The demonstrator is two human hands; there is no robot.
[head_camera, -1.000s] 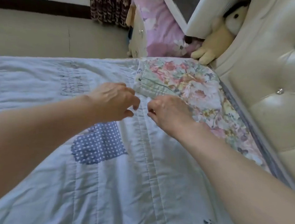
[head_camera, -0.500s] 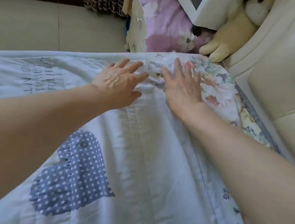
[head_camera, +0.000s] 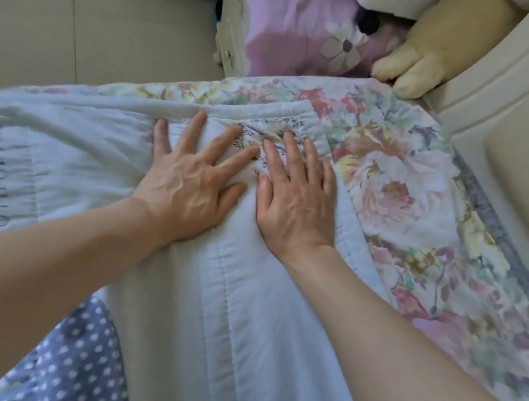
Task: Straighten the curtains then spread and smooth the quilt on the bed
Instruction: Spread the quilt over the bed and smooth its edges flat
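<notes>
Where quilt (head_camera: pixel 247 310) meets floral sheet (head_camera: pixel 417 197), both hands (head_camera: pixel 190 187) (head_camera: pixel 295 196) press flat.

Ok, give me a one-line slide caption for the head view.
Both hands, left and right, press flat on the pale blue quilt near its corner over the floral sheet.

Beige tiled floor (head_camera: pixel 112 27) lies beyond the bed; a cream padded headboard (head_camera: pixel 518 133) stands at right.

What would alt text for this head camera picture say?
Two bare hands, the left hand and right hand, press flat side by side on a pale blue quilt near its far corner. A floral sheet shows beyond its edge.
</notes>
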